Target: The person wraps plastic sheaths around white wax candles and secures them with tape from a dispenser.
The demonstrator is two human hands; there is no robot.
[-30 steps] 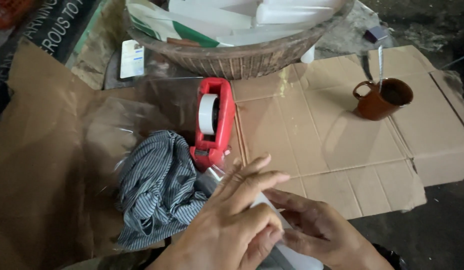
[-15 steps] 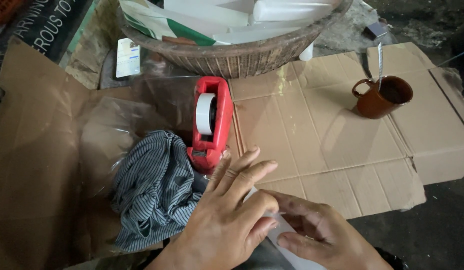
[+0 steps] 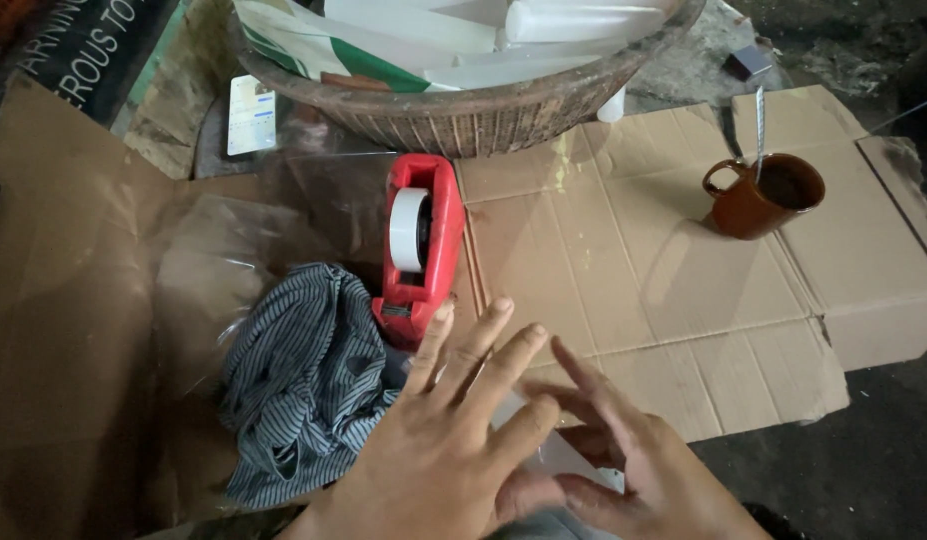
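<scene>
My left hand lies flat with its fingers spread over a white packet at the bottom middle. My right hand comes in from the right, its fingers stretched over the packet's edge and its thumb beneath it. Most of the packet is hidden under both hands. Just above my left fingertips stands a red tape dispenser with a white roll. A crumpled blue-and-white striped cloth lies to the left of my left hand, touching the dispenser's near end.
Flattened cardboard covers the ground. Clear plastic bags lie at the left. A woven basket of white items stands at the back. A brown mug with a spoon sits at the right. Dark ground shows beyond the cardboard's right edge.
My left hand's fingers have spread wider and reached closer to the dispenser. My right hand's fingers have straightened over the packet. The view has shifted slightly.
</scene>
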